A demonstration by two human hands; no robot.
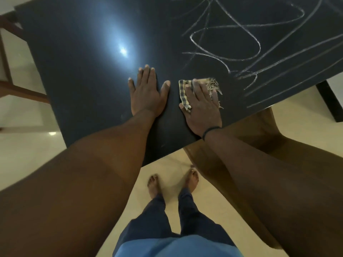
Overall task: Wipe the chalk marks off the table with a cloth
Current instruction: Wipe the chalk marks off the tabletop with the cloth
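Your right hand (201,104) presses the frayed checked cloth (182,91) flat near the glossy black table's (83,71) near edge; your left hand (147,93) rests open beside it. White chalk scribbles (232,45) crowd the far right corner; dry wiping may smear them. Cream tiled floor (27,145) below.

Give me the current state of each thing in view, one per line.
Table: dark top, near left part bare of chalk.
Chalk marks: unwiped, scrawled across the far right of the table.
Cloth: checked, frayed, flat on the table under the right hand.
Right hand: pressing the cloth down, fingers straight.
Left hand: flat on the table, holding nothing.
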